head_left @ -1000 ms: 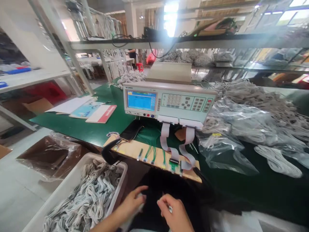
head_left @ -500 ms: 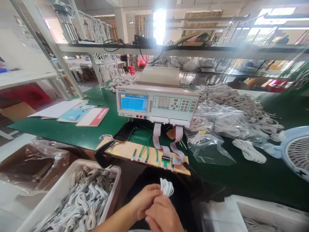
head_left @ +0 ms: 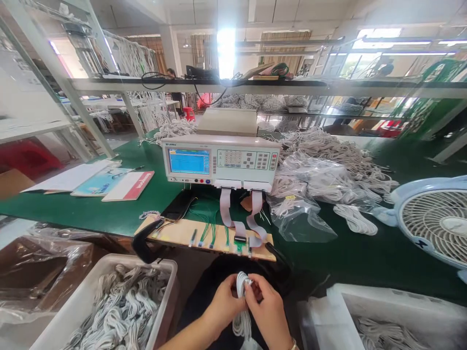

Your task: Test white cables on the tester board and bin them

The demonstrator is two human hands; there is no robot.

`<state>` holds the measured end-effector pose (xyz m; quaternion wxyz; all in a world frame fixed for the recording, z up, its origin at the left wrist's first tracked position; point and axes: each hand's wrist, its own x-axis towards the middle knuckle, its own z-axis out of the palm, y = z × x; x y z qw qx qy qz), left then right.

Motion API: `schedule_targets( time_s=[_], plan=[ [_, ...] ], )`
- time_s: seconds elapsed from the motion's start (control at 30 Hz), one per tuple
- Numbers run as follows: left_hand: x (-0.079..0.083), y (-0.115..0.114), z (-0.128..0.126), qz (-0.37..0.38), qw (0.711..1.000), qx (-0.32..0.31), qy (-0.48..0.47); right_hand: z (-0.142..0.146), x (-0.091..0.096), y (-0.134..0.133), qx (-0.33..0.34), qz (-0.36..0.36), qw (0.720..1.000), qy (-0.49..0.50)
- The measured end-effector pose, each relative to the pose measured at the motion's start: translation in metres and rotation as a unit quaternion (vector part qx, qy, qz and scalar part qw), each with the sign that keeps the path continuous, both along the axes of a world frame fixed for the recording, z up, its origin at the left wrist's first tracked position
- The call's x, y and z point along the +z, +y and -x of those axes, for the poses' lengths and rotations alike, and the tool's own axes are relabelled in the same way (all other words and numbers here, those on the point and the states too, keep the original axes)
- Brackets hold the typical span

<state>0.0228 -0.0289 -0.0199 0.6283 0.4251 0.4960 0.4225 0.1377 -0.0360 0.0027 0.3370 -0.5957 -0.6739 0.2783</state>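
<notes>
A coiled bundle of white cable [head_left: 241, 323] is held upright between my two hands, low in the middle of the view. My left hand [head_left: 226, 304] is closed around the coil's left side, thumb against it. On the other side my right hand [head_left: 265, 305] pinches the coil near its top, with the fingertips partly hidden. Just beyond my hands lies a wooden board [head_left: 175, 233] with small connectors and green wires. Grey ribbon cables [head_left: 226, 209] run from it up to a tester [head_left: 221, 163] with a lit blue screen.
At lower left stands a white bin [head_left: 166, 291] of coiled cables; another bin [head_left: 343, 306] is at lower right. A pile of cables and plastic bags [head_left: 314, 180] covers the table's right side, beside a blue fan [head_left: 438, 218]. Booklets [head_left: 126, 187] lie at left.
The cable coil has turned and now hangs lower between my hands, which have moved apart to either side of it. The view has shifted, showing more of the fan.
</notes>
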Motion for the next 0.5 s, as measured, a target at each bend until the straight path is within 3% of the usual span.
schedule_targets(
  time_s=[0.07, 0.17, 0.27, 0.33, 0.4, 0.5],
  plan=[
    [0.003, -0.001, 0.001, 0.013, 1.000, 0.016, -0.008, -0.001, -0.006, 0.004, -0.008, 0.028, 1.000, 0.010],
    [0.006, -0.005, 0.001, -0.032, 0.999, 0.038, 0.011, -0.003, -0.014, 0.010, -0.003, 0.092, 0.994, 0.065],
    [0.008, -0.008, -0.001, -0.056, 0.996, 0.071, 0.021, -0.005, -0.015, 0.016, 0.000, 0.169, 0.971, 0.168],
    [0.009, -0.008, -0.002, -0.046, 0.995, 0.080, -0.029, -0.006, -0.011, 0.018, -0.005, 0.208, 0.951, 0.229],
    [0.010, -0.005, -0.001, -0.023, 0.991, 0.074, -0.106, -0.007, -0.006, 0.018, 0.006, 0.214, 0.944, 0.251],
    [0.010, 0.003, 0.005, 0.056, 0.983, 0.044, -0.169, -0.007, 0.001, 0.016, 0.037, 0.164, 0.964, 0.208]
  ],
)
